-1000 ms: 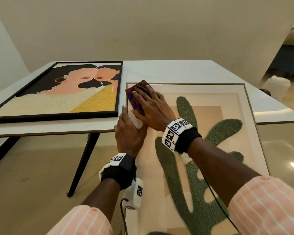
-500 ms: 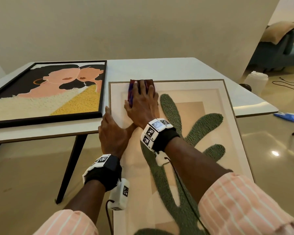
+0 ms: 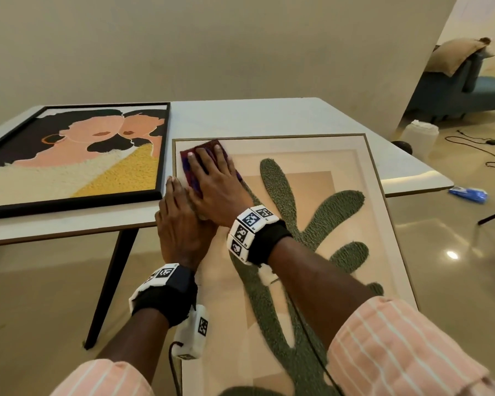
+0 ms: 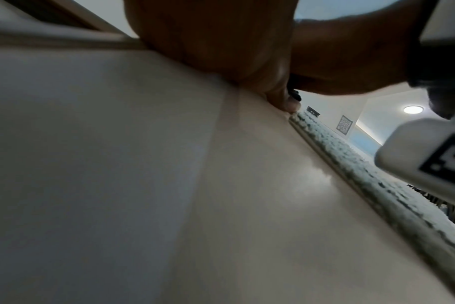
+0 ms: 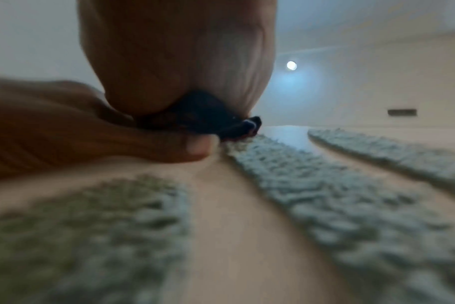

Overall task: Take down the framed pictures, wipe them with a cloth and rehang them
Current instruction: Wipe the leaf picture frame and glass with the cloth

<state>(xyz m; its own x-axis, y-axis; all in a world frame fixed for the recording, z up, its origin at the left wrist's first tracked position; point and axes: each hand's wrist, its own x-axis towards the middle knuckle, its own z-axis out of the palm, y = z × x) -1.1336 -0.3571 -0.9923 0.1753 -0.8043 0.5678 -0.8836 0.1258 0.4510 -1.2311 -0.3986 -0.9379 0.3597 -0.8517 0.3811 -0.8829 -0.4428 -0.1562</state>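
A cactus picture point(image 3: 340, 172) in a thin wooden frame lies flat, its far end on the white table point(image 3: 255, 115) and its near end overhanging towards me. My right hand point(image 3: 212, 178) lies flat, fingers straight, on a dark red and purple cloth point(image 3: 187, 167) at the picture's far left corner. In the right wrist view the cloth point(image 5: 237, 127) shows under the palm, by the thumb. My left hand point(image 3: 180, 227) rests on the picture's left edge, fingers pointing ahead. A black-framed portrait picture point(image 3: 77, 155) lies flat on the table's left part.
A black table leg point(image 3: 112, 281) stands to the left of my arms. To the right on the shiny floor are a white container point(image 3: 419, 138), a blue object point(image 3: 467, 194) and cables point(image 3: 480, 147). A blue sofa point(image 3: 469, 90) stands at the far right.
My right hand slid the cloth a little right along the top of the glass, then back towards the far left corner. My left hand stayed on the left edge.
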